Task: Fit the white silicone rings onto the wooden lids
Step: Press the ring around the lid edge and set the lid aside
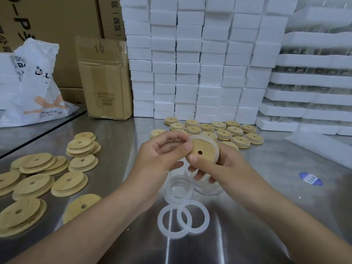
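Above the counter (pixel 257 197), the right hand (pixel 224 164) fingers grip a wooden lid (pixel 204 149) tilted toward the camera, while the left hand (pixel 160 155) fingers pinch the white silicone ring (pixel 214 142) at its upper-left rim.

Open steel on your right, clutter on your left and straight ahead.

Your right side of the steel table (pixel 276 168) is bare apart from a blue sticker (pixel 310 179). Loose wooden lids (pixel 41 180) crowd the left, finished lids (pixel 219 131) sit in rows beyond your hands, foam blocks (pixel 190 63) wall off the back, and white rings (pixel 182 218) lie between your forearms.
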